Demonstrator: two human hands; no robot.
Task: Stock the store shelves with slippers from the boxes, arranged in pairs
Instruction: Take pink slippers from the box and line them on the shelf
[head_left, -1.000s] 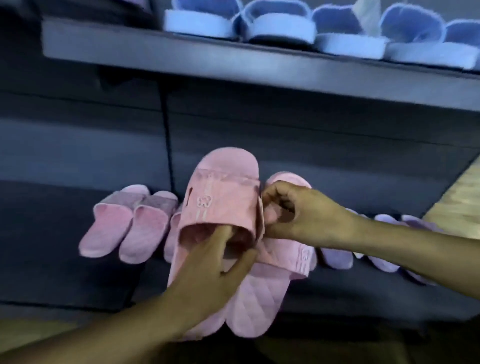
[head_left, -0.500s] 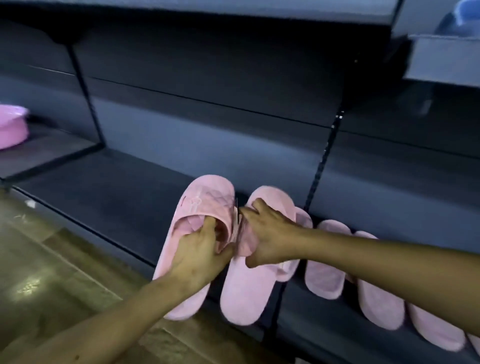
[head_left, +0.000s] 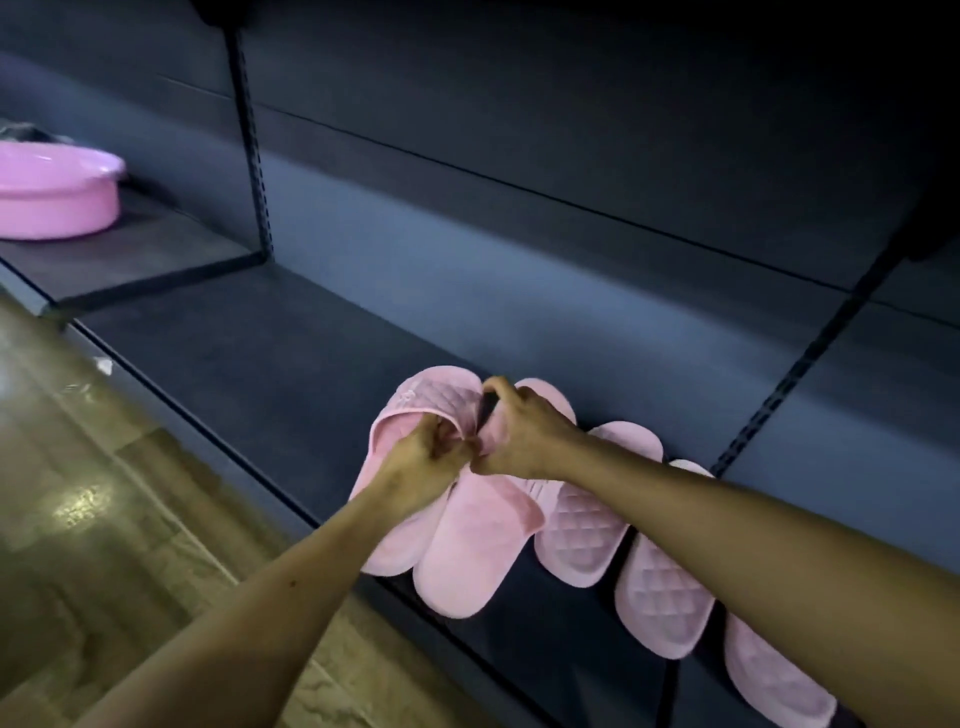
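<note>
Two pink quilted slippers lie side by side on the dark lower shelf (head_left: 249, 364), heels toward me. My left hand (head_left: 421, 467) grips the strap of the left pink slipper (head_left: 436, 400) from inside its opening. My right hand (head_left: 519, 436) grips the strap of the right pink slipper (head_left: 467, 561), covering most of that strap. The two hands touch each other between the slippers. To their right, more pink slippers (head_left: 582, 535) stand in a row along the same shelf, partly behind my right forearm.
A pink plastic basin (head_left: 57, 197) sits on the neighbouring shelf section at far left. Black slotted uprights (head_left: 254, 156) divide the shelving. The shelf's front edge runs diagonally above a brown tiled floor (head_left: 93, 519). An upper shelf overhangs in shadow.
The view swung from the blue-slipper shelf down to the lower shelf. Both hands carried the pink pair down and left of the row; the slippers now lie lower on the shelf.
</note>
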